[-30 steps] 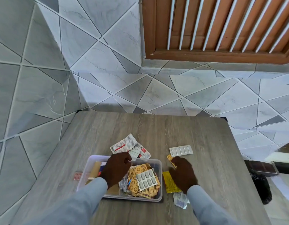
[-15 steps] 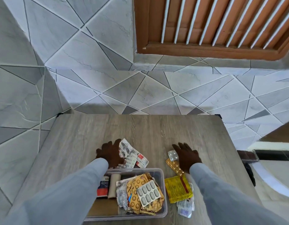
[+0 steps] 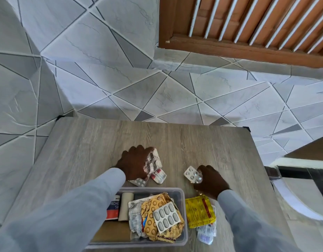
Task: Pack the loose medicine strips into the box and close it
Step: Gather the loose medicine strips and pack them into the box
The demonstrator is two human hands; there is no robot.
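Note:
A clear plastic box (image 3: 182,195) stands at the table's near edge, holding several strips, a grey blister strip (image 3: 166,216), orange-gold strips (image 3: 151,213) and an adhesive tape pack (image 3: 112,210). Just beyond it, my left hand (image 3: 134,163) grips a bunch of crumpled silver strips (image 3: 153,161); a red-and-white strip (image 3: 159,176) and a grey one (image 3: 139,182) lie below it. My right hand (image 3: 210,180) holds a small silver blister strip (image 3: 192,174) lifted off the table. A yellow sachet (image 3: 199,211) and a white strip (image 3: 205,233) lie right of the box.
The wooden table (image 3: 175,135) stands against a tiled wall, with its right edge near a drop to the floor. A brown slatted shutter (image 3: 248,24) is above. A dark metal frame (image 3: 302,173) stands to the right.
My left hand has closed on the silver strips beyond the box. My right hand has picked up the small blister strip and drawn it back toward me. The view shifted forward.

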